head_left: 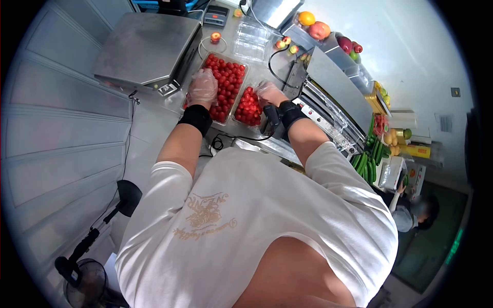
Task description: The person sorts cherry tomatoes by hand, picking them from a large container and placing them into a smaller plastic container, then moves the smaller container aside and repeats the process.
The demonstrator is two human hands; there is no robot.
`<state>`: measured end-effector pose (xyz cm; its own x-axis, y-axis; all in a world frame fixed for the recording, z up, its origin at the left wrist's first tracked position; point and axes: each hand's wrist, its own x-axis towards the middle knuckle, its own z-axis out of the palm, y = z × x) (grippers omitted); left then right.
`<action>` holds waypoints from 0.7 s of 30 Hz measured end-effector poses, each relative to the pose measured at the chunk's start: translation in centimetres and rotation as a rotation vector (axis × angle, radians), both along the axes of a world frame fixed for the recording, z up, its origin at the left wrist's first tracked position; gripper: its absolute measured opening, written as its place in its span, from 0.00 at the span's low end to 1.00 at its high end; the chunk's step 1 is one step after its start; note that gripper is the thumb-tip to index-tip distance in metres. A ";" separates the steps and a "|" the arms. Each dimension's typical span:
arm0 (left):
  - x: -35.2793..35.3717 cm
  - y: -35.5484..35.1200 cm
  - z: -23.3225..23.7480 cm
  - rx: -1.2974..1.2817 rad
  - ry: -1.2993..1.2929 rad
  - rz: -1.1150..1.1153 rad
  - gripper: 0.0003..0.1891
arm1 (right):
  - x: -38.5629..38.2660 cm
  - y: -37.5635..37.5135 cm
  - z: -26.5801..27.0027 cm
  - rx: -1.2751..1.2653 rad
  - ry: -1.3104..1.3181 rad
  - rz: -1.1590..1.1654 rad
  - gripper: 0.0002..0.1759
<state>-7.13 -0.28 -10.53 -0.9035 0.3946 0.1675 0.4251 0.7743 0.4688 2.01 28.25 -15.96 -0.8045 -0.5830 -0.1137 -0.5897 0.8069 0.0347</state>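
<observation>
A large clear plastic tray [246,65] full of red cherry tomatoes [228,79] lies on the metal counter. My left hand [203,86], in a clear plastic glove, is over its left side with the fingers curled down. Whether it holds a tomato is hidden. Beside it on the right stands a smaller clear plastic box [235,119], heaped with cherry tomatoes [249,108]. My gloved right hand [268,92] is at that box's upper right corner, fingers closed at the rim; the fingertips are partly hidden. Both wrists wear black bands.
A stainless steel box-shaped unit [144,49] stands at left. Empty clear trays [251,38] and a small scale-like device [216,16] are at the back. A wrapping machine [334,105] with a cable is close on the right. Farther right are cucumbers [365,165] and another person [411,213].
</observation>
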 end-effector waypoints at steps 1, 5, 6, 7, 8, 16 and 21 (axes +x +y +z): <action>0.0 -0.1 0.1 -0.016 -0.001 -0.018 0.11 | -0.3 -1.0 0.2 0.000 0.002 0.003 0.09; 0.3 -0.2 0.3 0.023 -0.011 -0.018 0.10 | -0.8 -2.3 -3.0 -0.666 -0.365 -0.878 0.07; 0.3 -0.2 0.4 0.013 0.026 -0.028 0.10 | -1.0 -1.8 -4.6 -0.832 -0.444 -0.953 0.06; 0.3 -0.3 0.4 0.004 0.064 -0.038 0.10 | -1.1 -1.2 -4.4 -0.829 -0.450 -0.952 0.06; 0.2 -0.3 0.3 0.004 0.059 -0.033 0.10 | -1.1 -0.3 -3.4 -0.734 -0.177 -0.418 0.07; 0.4 -0.3 1.2 -0.213 0.040 -0.096 0.14 | 1.7 0.6 -3.0 -0.081 -0.034 -0.158 0.03; 0.2 0.2 1.7 -0.289 -0.059 -0.086 0.29 | 2.5 -3.6 0.7 -0.170 -0.179 -0.468 0.08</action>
